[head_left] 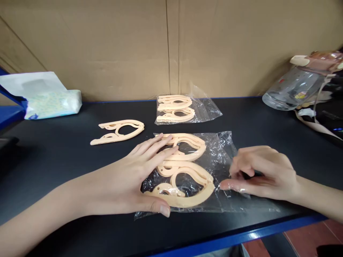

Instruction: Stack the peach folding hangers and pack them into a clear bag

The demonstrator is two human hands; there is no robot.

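Observation:
A clear plastic bag [223,153] lies on the black table, with cream folding hangers [187,201] inside it. My left hand [127,178] rests flat on the bag's left part, fingers spread over the hangers' ends and thumb at the lower edge. At the bag's right side is my right hand [264,173], its fingers curled and the thumb against the plastic; it pinches the film. Behind this bag lies a second clear bag [206,109] with more cream hangers [175,107]. A single loose cream hanger [134,134] sits to the left, beyond my left hand.
A packet of tissues [53,101] is at the back left of the black table [66,153]. At the back right a clear bottle [294,85] leans beside a strap and dark items. Cardboard [120,50] stands along the back; a blue edge [227,242] runs along the front.

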